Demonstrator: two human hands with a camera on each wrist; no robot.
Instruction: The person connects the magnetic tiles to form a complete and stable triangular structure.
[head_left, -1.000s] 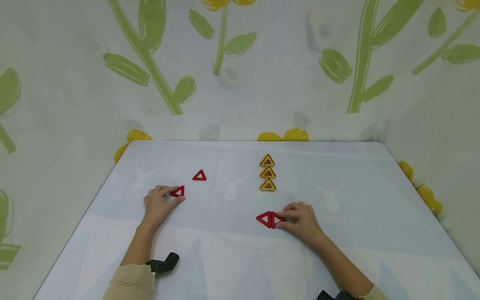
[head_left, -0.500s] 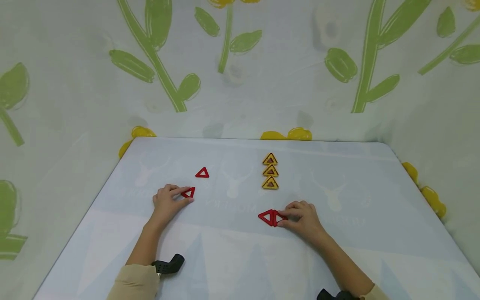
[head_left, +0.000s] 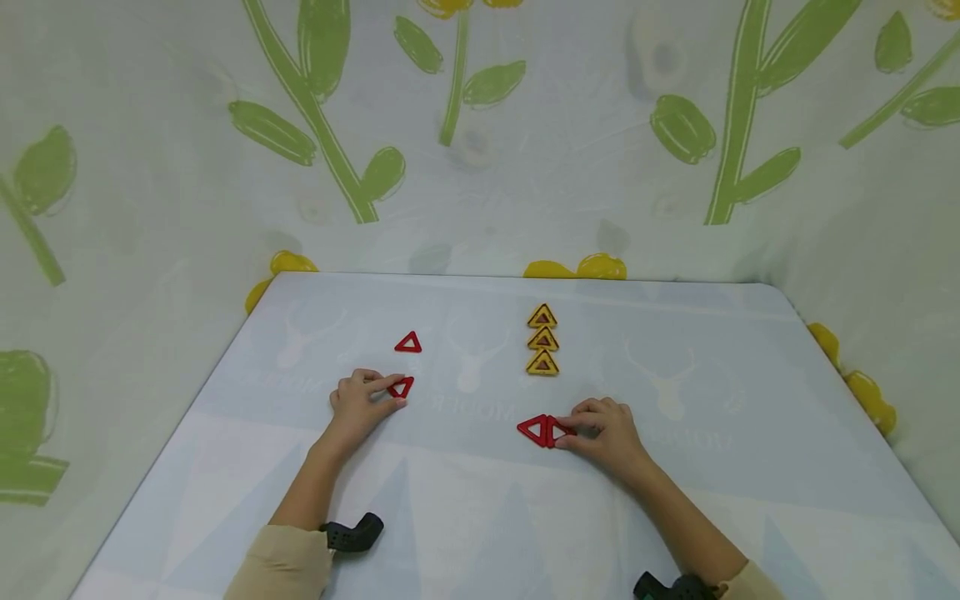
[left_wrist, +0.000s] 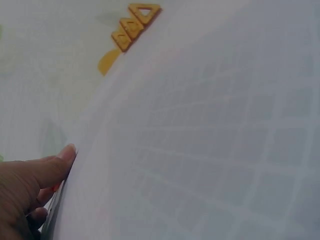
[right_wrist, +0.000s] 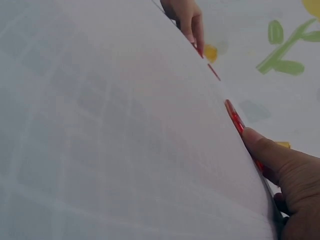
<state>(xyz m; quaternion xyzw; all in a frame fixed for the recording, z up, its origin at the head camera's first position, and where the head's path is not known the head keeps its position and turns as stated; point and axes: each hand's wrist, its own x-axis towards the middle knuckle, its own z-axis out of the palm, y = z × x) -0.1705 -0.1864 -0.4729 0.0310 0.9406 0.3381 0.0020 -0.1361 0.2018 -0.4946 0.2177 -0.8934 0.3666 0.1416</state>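
In the head view my left hand (head_left: pixel 362 410) pinches a red triangle frame (head_left: pixel 410 387) between thumb and fingers. My right hand (head_left: pixel 609 439) pinches a second red triangle frame (head_left: pixel 551 432). Its flat side meets that of another red triangle frame (head_left: pixel 532 422), so the pair forms a diamond. Farther back on the left lies a loose red triangle frame (head_left: pixel 408 349). In the left wrist view my fingers mostly hide the held piece. The right wrist view shows my thumb on the red edge (right_wrist: pixel 234 114), with the left hand beyond.
Three yellow triangles (head_left: pixel 542 340) stand in a column toward the back of the table (head_left: pixel 675 517), points facing away. Behind the table rises a pale curtain (head_left: pixel 555 183) printed with leaves. Each wrist carries a black camera mount (head_left: pixel 356 533).
My left hand has moved to the right with its red triangle, which has turned in the fingers. The right hand keeps its place at the red pair. The head view has shifted slightly.
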